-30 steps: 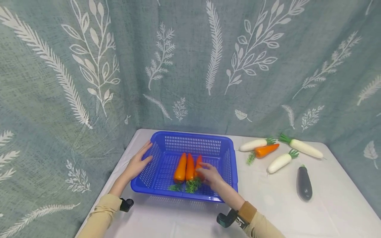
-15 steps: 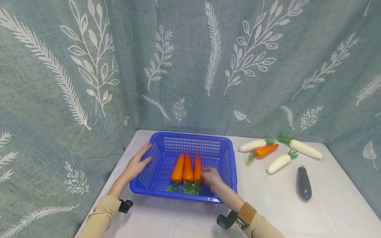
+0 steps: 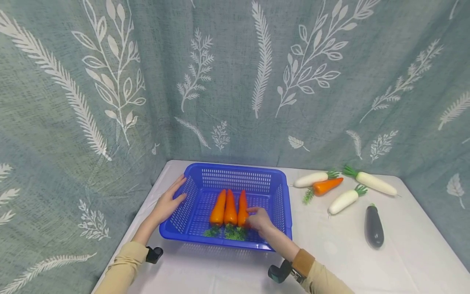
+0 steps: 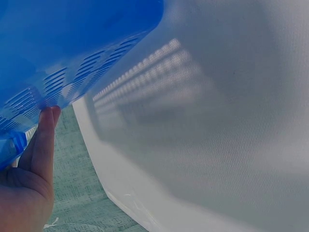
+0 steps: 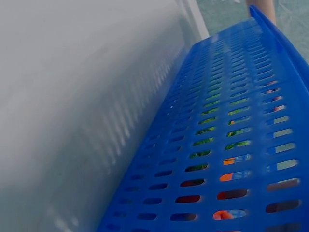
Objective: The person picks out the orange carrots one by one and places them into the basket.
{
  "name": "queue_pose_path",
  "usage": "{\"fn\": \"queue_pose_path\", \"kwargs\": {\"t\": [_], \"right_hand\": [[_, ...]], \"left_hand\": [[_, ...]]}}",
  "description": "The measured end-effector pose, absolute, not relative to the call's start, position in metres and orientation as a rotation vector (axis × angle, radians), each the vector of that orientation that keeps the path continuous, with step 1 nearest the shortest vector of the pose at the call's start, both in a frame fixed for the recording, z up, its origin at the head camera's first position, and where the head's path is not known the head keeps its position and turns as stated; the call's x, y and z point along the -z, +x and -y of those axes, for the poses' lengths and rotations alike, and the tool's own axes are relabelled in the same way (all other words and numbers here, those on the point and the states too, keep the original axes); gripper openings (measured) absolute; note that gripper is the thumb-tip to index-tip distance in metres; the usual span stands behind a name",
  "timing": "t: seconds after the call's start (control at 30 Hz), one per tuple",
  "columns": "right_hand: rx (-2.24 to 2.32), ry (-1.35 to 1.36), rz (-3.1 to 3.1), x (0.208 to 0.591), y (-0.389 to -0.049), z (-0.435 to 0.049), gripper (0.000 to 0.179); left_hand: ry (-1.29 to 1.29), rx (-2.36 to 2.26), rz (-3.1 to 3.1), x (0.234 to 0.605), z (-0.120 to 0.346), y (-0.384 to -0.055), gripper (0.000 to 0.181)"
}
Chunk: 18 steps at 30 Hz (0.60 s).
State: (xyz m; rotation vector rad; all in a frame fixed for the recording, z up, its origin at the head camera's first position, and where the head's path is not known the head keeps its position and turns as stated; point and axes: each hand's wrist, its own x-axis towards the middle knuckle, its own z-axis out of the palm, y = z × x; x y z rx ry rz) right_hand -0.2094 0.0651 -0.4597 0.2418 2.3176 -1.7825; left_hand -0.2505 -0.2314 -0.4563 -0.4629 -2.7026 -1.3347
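Note:
Three orange carrots lie side by side in a blue plastic basket (image 3: 235,168), tips pointing away and green tops at the front: the left carrot (image 3: 218,210), the middle carrot (image 3: 230,210) and the right carrot (image 3: 242,206). My right hand (image 3: 260,220) reaches over the front rim, its curled fingers at the right side of the right carrot near its thick end. My left hand (image 3: 168,202) holds the basket's left side, thumb at the inside and fingers along the outside. In the left wrist view the left hand's fingers (image 4: 44,140) lie against the slotted wall.
On the white table (image 3: 330,265), right of the basket, lie a radish (image 3: 311,179), another carrot (image 3: 327,186), a second radish (image 3: 343,203), a longer radish (image 3: 376,183) and an eggplant (image 3: 374,228). A green patterned curtain (image 3: 235,81) hangs behind.
The carrots have shifted slightly left in the basket, and a gap shows between the middle and right ones. My right hand has moved from over the right carrot to its side. The left hand stays.

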Motion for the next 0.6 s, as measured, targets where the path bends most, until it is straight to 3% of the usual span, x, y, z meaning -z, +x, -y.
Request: {"fn": "queue_pose_path", "kwargs": {"t": [0.23,0.47,0.6], "right_hand": [[1.765,0.206,-2.256,0.464,-0.212,-0.062,0.047],[1.824,0.084,-2.198,0.504,-0.231,-0.065,0.04],[1.782,0.118,-2.187,0.483,-0.221,-0.06,0.042]], "left_hand": [[-0.469,1.341,2.702,0.454,0.231,-0.249,0.053],[-0.467,1.337,2.706,0.454,0.231,-0.249,0.053],[-0.472,1.343,2.706,0.455,0.231,-0.249,0.053]]}}
